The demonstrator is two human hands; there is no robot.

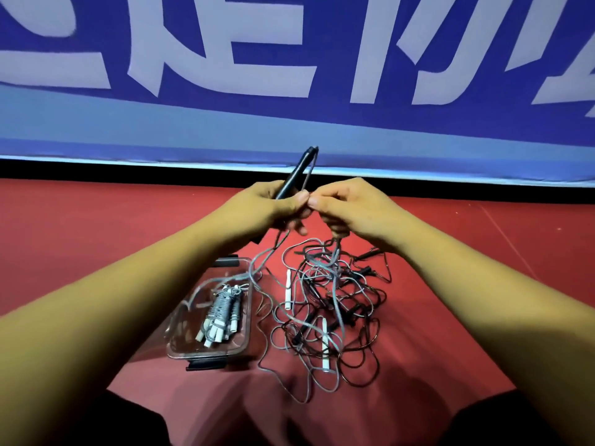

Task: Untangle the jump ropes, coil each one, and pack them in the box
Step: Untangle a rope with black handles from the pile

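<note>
A red floor (96, 252) fills the lower part of the view, with a thin pale line (502, 233) running across it at the right. Behind it stands a blue banner (322, 117) bearing large white characters (231, 37). A light blue band (128, 123) runs along the banner's lower part, and a black strip (96, 170) lies where it meets the floor.

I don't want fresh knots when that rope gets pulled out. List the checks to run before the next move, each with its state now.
1. Left hand grips the black handles: ok.
2. Right hand pinches the cord: ok.
3. Cord free of the tangle: not ok, it hangs into it.
4. Box open, room beside the coiled rope: ok.
5. Box clear of loose cord: not ok, a grey cord crosses it.
</note>
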